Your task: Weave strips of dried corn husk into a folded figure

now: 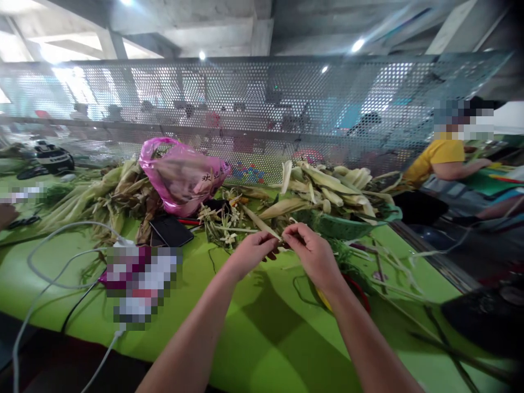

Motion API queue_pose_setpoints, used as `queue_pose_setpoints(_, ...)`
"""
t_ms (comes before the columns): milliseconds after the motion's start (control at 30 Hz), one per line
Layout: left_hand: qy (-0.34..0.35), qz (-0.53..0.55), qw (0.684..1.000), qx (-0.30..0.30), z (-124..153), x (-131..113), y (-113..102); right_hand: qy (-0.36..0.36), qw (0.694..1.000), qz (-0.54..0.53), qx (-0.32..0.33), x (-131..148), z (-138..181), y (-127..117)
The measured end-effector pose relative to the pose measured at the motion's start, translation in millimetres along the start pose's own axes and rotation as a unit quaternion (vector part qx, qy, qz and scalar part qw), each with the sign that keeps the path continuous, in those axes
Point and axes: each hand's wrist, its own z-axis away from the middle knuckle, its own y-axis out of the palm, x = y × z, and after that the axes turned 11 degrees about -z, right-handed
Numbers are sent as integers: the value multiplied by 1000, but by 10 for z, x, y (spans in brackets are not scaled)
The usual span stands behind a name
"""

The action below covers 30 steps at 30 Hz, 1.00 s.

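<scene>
Both my hands meet above the green table, fingertips almost touching. My left hand (252, 252) is closed in a pinch on a pale corn husk strip (262, 224), which slants up and away to the left. Opposite it, my right hand (314, 255) is also closed, thumb and forefinger pinched at the strip's near end. The exact grip is partly hidden by the fingers. Just beyond my hands lies a small woven husk piece (229, 236) with short pointed ends. Behind my right hand stands a green basket (347, 225) heaped with corn husks (327, 188).
A pink plastic bag (180, 174) sits among dried husks (110, 194) at the back left. Nearer are a dark phone (172, 230), a blurred-out power strip (143, 289) and white cables (30, 297). A perforated metal screen (245, 103) runs behind; a person in yellow (444, 155) sits at right.
</scene>
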Motion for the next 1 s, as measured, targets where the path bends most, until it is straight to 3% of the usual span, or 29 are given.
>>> queue_pose_setpoints(133, 47, -45, 996, -54, -3, -15, -53, 6, 1000, -16, 3, -3, -20, -21)
queue_pose_setpoints(533, 173, -106, 977, -70, 42, -49, -51, 79, 977, -196, 31, -56, -51, -15)
queue_pose_setpoints(767, 211, -158, 959, -102, 68, -91, -6, 103, 966, -231, 43, -23, -47, -14)
queue_pose_setpoints(900, 196, -155, 961, -115, 53, -87, 51, 116, 961, -244, 52, -11, -47, -14)
queue_pose_setpoints(1000, 129, -27, 985, -113, 38, -77, 105, 128, 961, -241, 46, 6, -43, -2)
